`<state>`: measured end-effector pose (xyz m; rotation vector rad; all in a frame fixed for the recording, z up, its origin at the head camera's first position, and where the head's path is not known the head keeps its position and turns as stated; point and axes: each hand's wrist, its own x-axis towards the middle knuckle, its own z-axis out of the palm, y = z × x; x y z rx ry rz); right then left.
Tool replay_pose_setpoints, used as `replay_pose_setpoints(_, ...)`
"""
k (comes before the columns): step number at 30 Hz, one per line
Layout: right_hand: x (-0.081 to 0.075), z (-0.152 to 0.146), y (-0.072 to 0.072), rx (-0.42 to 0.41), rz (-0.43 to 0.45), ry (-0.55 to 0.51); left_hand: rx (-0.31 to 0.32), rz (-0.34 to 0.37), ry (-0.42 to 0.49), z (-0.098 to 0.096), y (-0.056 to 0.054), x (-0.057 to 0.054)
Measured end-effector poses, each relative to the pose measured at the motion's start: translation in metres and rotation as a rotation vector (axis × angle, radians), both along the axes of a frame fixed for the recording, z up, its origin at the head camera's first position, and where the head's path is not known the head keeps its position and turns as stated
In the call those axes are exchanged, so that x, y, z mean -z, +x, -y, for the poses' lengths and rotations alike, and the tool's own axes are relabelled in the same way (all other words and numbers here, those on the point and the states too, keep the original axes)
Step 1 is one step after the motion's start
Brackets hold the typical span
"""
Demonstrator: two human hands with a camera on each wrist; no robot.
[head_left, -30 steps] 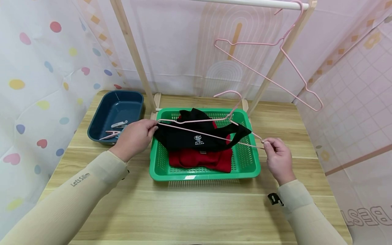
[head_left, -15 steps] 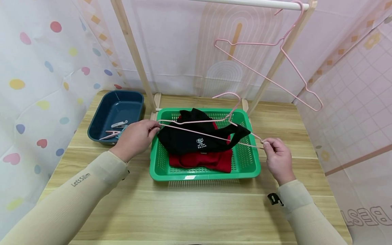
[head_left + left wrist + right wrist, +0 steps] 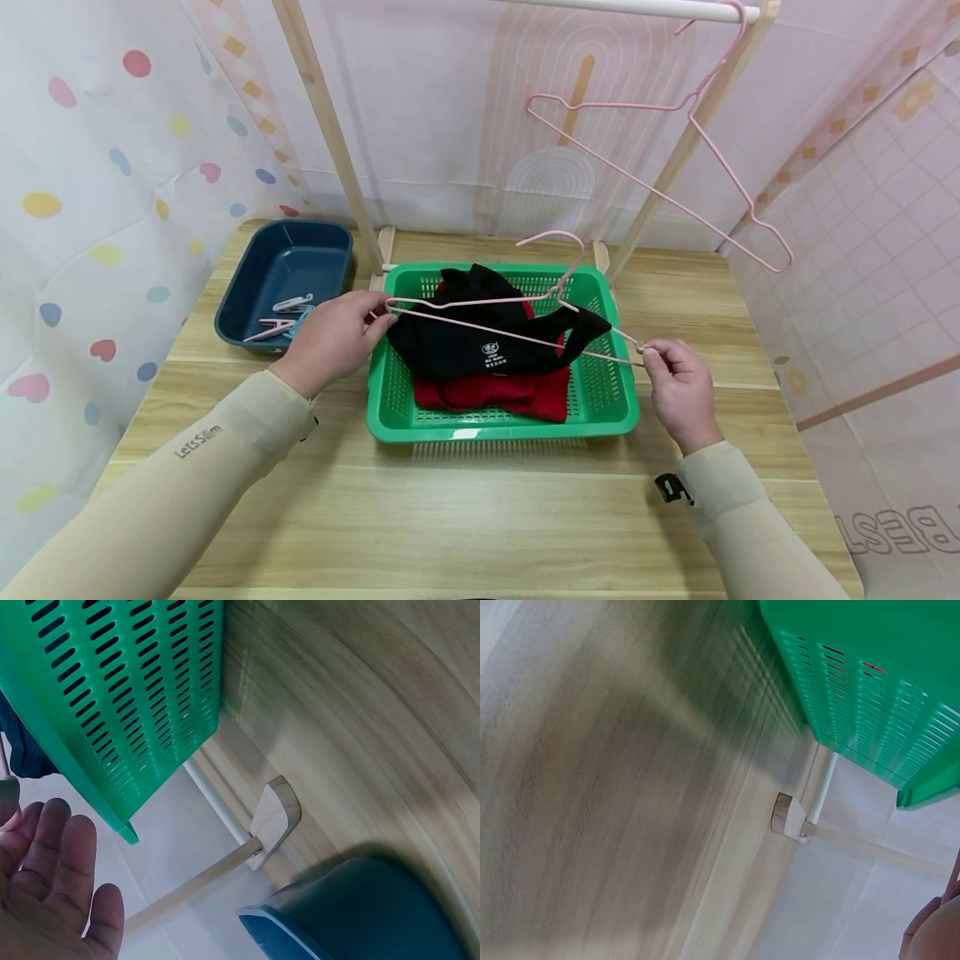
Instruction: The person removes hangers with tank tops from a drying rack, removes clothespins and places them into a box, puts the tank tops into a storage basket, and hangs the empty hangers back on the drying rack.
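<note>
A pink wire hanger (image 3: 480, 300) is held level over the green basket (image 3: 502, 433), its hook leaning left. My left hand (image 3: 333, 340) pinches its left end between thumb and forefinger; the left wrist view shows the other fingers (image 3: 75, 847) loosely extended. At the opposite end, my right hand (image 3: 681, 390) grips the hanger's corner with curled fingers. A black garment (image 3: 450, 346) with a white printed label has one strap looped over the hanger's right arm. Its left part lies below my left fingertips, over a folded red garment (image 3: 517, 400) in the basket.
A dark blue tub (image 3: 300, 258) with several clothes pegs (image 3: 292, 304) stands left of the basket. Behind rises a wooden rack with a white rail (image 3: 660, 8); another pink hanger (image 3: 637, 106) hangs at its right. Wooden posts (image 3: 330, 125) stand near the basket's back corners.
The black garment's left side has dropped away from my left fingers and shifted slightly right. The hanger's hook has tipped a little left and down. The right hand has barely moved.
</note>
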<state>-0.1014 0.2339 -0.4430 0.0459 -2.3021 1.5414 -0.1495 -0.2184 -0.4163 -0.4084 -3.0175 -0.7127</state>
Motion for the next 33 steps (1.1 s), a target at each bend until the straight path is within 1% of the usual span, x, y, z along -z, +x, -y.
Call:
replay_pose_setpoints(6, 0.001, 0.001, 0.000, -0.004, -0.006, 0.000, -0.010, 0.009, 0.020, -0.001, 0.000, 0.000)
replay_pose_setpoints(12, 0.003, 0.002, 0.000, -0.006, -0.016, 0.008, 0.001, 0.000, 0.031, -0.003, 0.000, 0.000)
replay_pose_setpoints(22, -0.001, 0.005, 0.001, -0.019, 0.004, 0.041, 0.078, -0.014, 0.029, -0.008, 0.003, -0.006)
replay_pose_setpoints(29, -0.003, 0.012, 0.002, -0.045, 0.020, 0.046, 0.138, -0.049, 0.023, -0.012, 0.004, -0.004)
replay_pose_setpoints(33, -0.006, 0.016, 0.001, -0.059, 0.030, 0.060, 0.159, -0.063, 0.023, -0.014, 0.005, -0.002)
